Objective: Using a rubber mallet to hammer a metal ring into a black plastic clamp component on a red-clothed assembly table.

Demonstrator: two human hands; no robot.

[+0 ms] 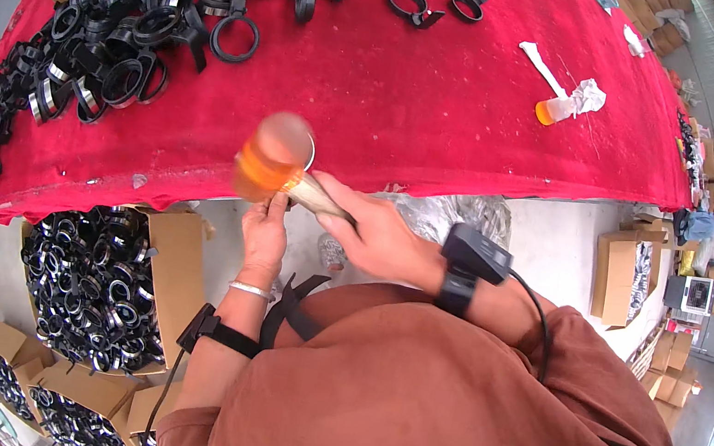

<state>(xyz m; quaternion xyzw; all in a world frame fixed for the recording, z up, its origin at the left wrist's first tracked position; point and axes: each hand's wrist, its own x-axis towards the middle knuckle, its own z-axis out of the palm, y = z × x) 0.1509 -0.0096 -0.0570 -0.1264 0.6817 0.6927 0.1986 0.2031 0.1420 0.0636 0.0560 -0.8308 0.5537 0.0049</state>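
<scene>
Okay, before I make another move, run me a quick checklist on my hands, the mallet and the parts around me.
1. Right hand gripping the mallet by its handle: ok.
2. Left hand safely away from the mallet head: cannot tell; they overlap in this view.
3. Left hand's hold on anything: cannot tell; its fingertips are partly hidden.
4. Second mallet away from both hands: ok, lying on the red cloth's right side.
5. Black ring parts on the cloth sorted neatly: not ok, heaped loosely.

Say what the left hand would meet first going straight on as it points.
Most likely the orange mallet head, just above the left hand in the picture, though depth is unclear.
</scene>
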